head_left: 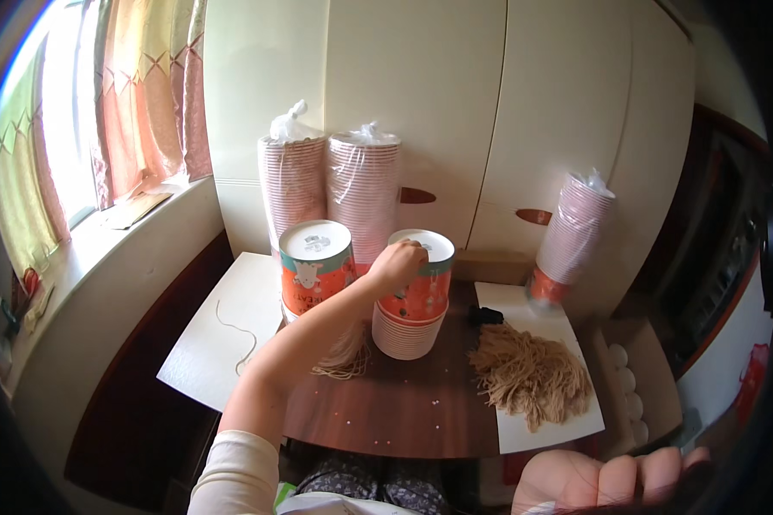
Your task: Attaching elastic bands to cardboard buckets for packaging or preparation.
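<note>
My left hand [401, 264] reaches across to the right-hand stack of paper buckets. Its fingers are closed together over the white base of the upturned orange and green printed bucket [425, 296]; anything pinched in them is hidden. Beneath that bucket are nested white rims [407, 335]. Just left stands a matching upturned bucket [316, 279], with small greyish marks on its base [315, 242]. Low at the right edge, close to me, is my right hand [610, 482], palm side showing and fingers curled in. What it holds, if anything, I cannot make out.
Two tall plastic-wrapped bucket stacks [365, 193] stand behind, another [575, 227] at right. Tan cords [532, 373] lie on a white board [588, 421] beside a black object [486, 316]. More cords [343, 352] lie left of the held stack. A cardboard box [661, 369] holds round white things.
</note>
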### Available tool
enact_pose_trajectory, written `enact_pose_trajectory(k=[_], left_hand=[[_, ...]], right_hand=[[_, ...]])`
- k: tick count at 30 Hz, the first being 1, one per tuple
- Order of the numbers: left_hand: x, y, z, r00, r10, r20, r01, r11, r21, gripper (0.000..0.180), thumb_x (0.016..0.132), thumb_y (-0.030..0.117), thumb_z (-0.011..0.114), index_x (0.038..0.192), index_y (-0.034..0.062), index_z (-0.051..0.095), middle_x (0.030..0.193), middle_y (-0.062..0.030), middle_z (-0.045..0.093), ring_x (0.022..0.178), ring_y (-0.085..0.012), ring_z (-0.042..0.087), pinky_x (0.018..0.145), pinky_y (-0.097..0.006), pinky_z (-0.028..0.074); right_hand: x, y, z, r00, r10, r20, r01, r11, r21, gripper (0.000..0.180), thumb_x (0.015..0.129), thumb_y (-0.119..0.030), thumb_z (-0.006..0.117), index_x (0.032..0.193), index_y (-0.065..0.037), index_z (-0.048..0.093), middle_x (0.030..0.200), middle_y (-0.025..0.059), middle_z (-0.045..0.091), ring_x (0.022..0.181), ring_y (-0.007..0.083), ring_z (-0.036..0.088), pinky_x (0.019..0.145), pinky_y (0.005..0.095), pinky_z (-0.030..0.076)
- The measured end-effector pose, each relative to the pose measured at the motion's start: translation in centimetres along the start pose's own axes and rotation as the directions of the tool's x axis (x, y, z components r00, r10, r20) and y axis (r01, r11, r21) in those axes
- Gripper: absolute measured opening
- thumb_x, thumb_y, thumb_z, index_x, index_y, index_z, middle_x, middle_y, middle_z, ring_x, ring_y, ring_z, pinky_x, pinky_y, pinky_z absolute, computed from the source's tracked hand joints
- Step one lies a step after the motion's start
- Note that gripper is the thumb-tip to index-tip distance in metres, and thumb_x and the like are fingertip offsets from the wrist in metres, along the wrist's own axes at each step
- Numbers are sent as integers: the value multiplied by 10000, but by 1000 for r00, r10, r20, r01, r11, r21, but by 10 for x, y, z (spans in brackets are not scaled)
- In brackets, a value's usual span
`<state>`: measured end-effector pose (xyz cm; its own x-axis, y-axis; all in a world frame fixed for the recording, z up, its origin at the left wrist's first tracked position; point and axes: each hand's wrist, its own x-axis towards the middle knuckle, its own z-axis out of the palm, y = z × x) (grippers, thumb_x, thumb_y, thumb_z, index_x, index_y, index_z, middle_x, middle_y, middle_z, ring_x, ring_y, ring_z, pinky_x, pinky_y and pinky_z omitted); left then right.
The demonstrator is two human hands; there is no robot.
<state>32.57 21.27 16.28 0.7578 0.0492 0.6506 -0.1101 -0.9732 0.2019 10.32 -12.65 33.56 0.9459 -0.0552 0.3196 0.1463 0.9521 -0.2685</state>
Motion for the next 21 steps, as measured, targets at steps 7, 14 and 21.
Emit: enact_pose_trajectory(k=[7, 14, 21], left_hand=[[25, 10, -52, 989, -41, -143, 40, 999, -10, 129, 750, 61, 547, 838, 25, 635, 825, -128, 612, 826, -306, 584, 748, -386, 467], [4, 64, -126, 927, -130, -351, 13, 949, -316, 149, 804, 3, 576, 951, 21, 588, 943, -76, 589, 890, -193, 583, 783, -304, 476], [-134, 87, -116, 780, -621, 79, 126, 32, -991, 167, 892, 202, 535, 963, 52, 552, 880, -41, 586, 783, -111, 566, 721, -241, 477]], right_hand=[[18, -20, -29, 933, 140, 333, 191, 591, -784, 199, 898, -128, 373, 702, -127, 338, 642, 22, 314, 559, 145, 282, 554, 310, 258], [63, -41, -95, 119, -129, 984, -306, 939, 160, 86, 880, -295, 514, 906, -273, 593, 743, -14, 472, 723, 147, 489, 714, 301, 384], [91, 7, -185, -513, -122, 849, -352, 933, -79, 195, 875, -278, 523, 861, -93, 584, 823, 95, 549, 742, 251, 545, 648, 380, 419]])
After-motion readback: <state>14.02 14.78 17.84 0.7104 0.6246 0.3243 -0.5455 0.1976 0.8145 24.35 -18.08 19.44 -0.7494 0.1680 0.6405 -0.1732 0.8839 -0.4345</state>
